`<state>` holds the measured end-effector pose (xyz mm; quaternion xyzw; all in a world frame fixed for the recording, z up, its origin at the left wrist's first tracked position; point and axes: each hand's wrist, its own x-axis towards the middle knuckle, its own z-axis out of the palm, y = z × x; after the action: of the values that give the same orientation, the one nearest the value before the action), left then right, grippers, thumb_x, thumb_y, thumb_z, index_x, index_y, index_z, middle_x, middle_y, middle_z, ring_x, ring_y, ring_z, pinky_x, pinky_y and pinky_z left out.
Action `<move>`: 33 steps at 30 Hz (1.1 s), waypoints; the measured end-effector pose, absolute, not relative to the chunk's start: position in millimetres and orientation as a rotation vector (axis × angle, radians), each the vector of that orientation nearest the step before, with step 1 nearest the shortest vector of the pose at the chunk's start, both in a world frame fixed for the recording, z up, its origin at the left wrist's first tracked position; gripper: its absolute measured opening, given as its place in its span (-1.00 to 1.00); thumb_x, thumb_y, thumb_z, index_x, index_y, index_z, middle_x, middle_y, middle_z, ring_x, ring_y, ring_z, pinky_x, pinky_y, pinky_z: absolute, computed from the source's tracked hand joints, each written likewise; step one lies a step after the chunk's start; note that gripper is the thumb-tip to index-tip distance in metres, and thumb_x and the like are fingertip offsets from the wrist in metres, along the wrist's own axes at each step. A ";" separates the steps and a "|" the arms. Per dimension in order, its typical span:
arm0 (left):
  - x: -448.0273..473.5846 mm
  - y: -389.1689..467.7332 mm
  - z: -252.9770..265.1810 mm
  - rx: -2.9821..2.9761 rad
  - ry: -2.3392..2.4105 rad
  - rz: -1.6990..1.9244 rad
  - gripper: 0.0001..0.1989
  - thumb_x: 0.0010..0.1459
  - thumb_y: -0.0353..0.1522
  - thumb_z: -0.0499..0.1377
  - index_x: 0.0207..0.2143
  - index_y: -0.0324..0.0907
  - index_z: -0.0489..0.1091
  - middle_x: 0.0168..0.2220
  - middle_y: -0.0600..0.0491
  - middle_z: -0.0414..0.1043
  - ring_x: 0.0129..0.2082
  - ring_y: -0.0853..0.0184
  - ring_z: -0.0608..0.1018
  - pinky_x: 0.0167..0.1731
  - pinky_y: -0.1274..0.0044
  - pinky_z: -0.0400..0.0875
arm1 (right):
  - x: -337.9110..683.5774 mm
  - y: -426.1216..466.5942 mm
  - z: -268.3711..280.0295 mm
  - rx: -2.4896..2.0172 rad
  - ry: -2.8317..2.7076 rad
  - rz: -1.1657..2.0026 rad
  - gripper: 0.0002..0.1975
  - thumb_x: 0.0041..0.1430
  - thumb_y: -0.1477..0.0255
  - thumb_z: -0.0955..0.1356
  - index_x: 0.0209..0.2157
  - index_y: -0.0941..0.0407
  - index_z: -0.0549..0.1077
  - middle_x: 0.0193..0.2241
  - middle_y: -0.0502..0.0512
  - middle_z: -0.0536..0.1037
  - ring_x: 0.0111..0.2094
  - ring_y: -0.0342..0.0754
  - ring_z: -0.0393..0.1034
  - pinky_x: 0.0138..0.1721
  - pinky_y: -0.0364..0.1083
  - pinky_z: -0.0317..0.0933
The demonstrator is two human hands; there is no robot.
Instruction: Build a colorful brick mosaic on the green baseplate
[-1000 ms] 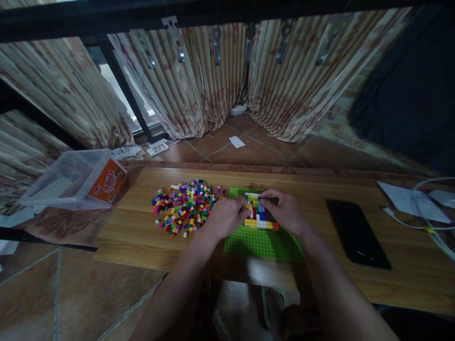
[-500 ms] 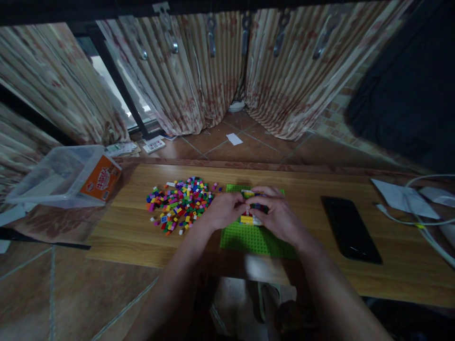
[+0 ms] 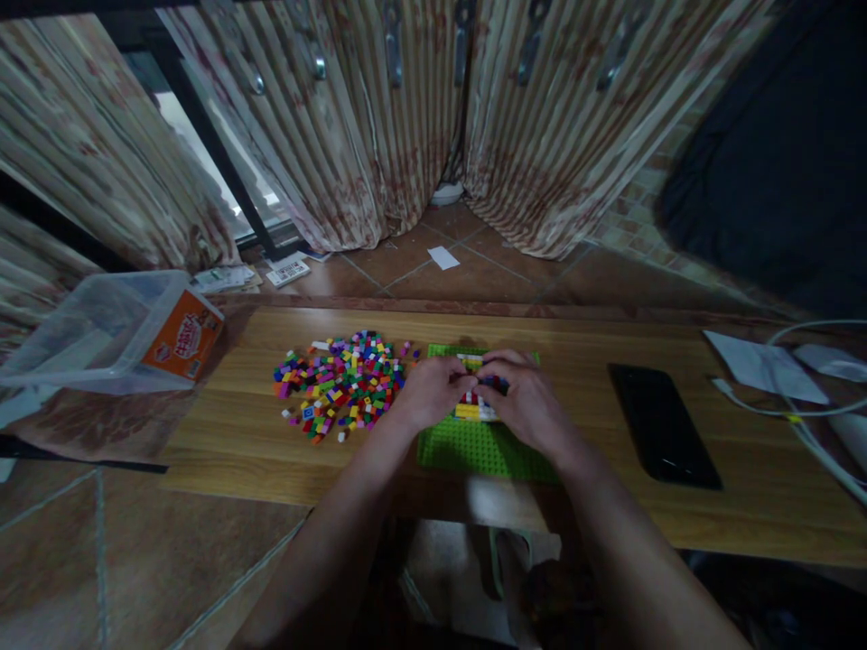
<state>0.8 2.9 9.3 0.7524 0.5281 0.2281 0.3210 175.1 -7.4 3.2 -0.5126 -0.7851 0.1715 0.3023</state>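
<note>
A green studded baseplate (image 3: 484,447) lies on the wooden table, carrying a low build of toy bricks (image 3: 469,412) in yellow, white, red and blue. My left hand (image 3: 433,393) comes over the plate's left side, fingers closed together at the build; whatever sits between its fingertips is hidden. From the right, my right hand (image 3: 525,393) curls its fingers and thumb round the bricks, and it covers part of them. Both sets of fingertips nearly meet above the middle of the build. Left of the plate spreads a pile of loose toy bricks (image 3: 352,379) in many colours.
A black phone (image 3: 664,424) rests on the table (image 3: 230,433) to the right. Beyond it are white cables (image 3: 751,406) and a sheet of paper (image 3: 759,361). A clear plastic box (image 3: 101,316) with an orange label stands off the table's left end. Curtains (image 3: 379,135) hang behind.
The whole view has shifted slightly with my head. My fingers have moved a little over the build, and its red and white bricks show differently between them.
</note>
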 end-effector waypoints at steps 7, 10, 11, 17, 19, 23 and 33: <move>1.6 -0.8 7.8 2.042 1.392 0.608 -0.79 0.17 -0.41 0.06 -0.36 -0.17 0.51 -0.48 0.11 0.50 -0.48 0.41 0.46 -0.45 0.61 0.29 | 171.0 -7.0 -3.2 -1.488 -1.947 0.418 -0.91 0.04 0.50 0.39 -0.41 0.06 0.55 -0.11 0.16 0.48 -0.04 0.11 0.35 0.02 0.11 0.23; 5.1 -4.0 9.7 2.063 1.457 0.596 -0.79 0.17 -0.42 0.06 -0.34 -0.17 0.52 -0.49 0.10 0.50 -0.50 0.40 0.46 -0.44 0.60 0.29 | 168.9 -7.4 -4.9 -1.553 -1.906 0.396 -0.92 0.03 0.48 0.39 -0.41 0.07 0.56 -0.10 0.19 0.47 -0.03 0.13 0.34 0.03 0.13 0.21; 6.7 -5.0 10.7 2.068 1.485 0.585 -0.78 0.16 -0.43 0.06 -0.34 -0.17 0.52 -0.49 0.09 0.50 -0.51 0.40 0.46 -0.44 0.59 0.29 | 168.3 -7.6 -5.0 -1.574 -1.897 0.387 -0.92 0.02 0.48 0.39 -0.41 0.07 0.56 -0.10 0.20 0.47 -0.03 0.14 0.34 0.03 0.14 0.21; 13.8 -8.4 16.6 2.063 1.604 0.524 -0.78 0.17 -0.42 0.06 -0.36 -0.16 0.53 -0.46 0.06 0.54 -0.49 0.37 0.49 -0.40 0.57 0.30 | 170.8 -7.4 -3.5 -1.627 -1.814 0.438 -0.88 -0.02 0.42 0.39 -0.37 0.06 0.55 -0.14 0.18 0.49 -0.04 0.14 0.34 0.03 0.15 0.20; 14.2 -8.8 17.8 2.059 1.614 0.512 -0.77 0.18 -0.41 0.06 -0.37 -0.16 0.53 -0.46 0.06 0.54 -0.49 0.37 0.49 -0.40 0.56 0.30 | 173.4 -6.5 -2.9 -1.637 -1.766 0.481 -0.85 0.01 0.40 0.37 -0.34 0.07 0.54 -0.17 0.18 0.52 -0.09 0.11 0.37 0.02 0.14 0.21; 14.3 -9.1 18.8 2.048 1.625 0.501 -0.78 0.18 -0.40 0.07 -0.37 -0.16 0.53 -0.46 0.05 0.53 -0.48 0.35 0.49 -0.40 0.55 0.31 | 176.1 -4.0 -4.3 -1.702 -1.674 0.566 -0.81 0.03 0.36 0.36 -0.29 0.09 0.53 -0.25 0.17 0.54 -0.17 0.08 0.41 -0.03 0.11 0.25; 16.7 -9.8 21.0 2.040 1.651 0.479 -0.78 0.17 -0.40 0.06 -0.36 -0.16 0.53 -0.45 0.04 0.54 -0.47 0.34 0.50 -0.38 0.54 0.34 | 174.3 -0.5 -12.4 -1.734 -1.621 0.647 -0.76 -0.03 0.34 0.38 -0.26 0.08 0.53 -0.28 0.13 0.56 -0.25 0.03 0.44 -0.15 0.04 0.31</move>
<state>16.7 -9.8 21.0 0.7433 0.6016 0.1744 0.2348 174.3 -0.5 -12.4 -0.6644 -0.6208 0.2480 0.3342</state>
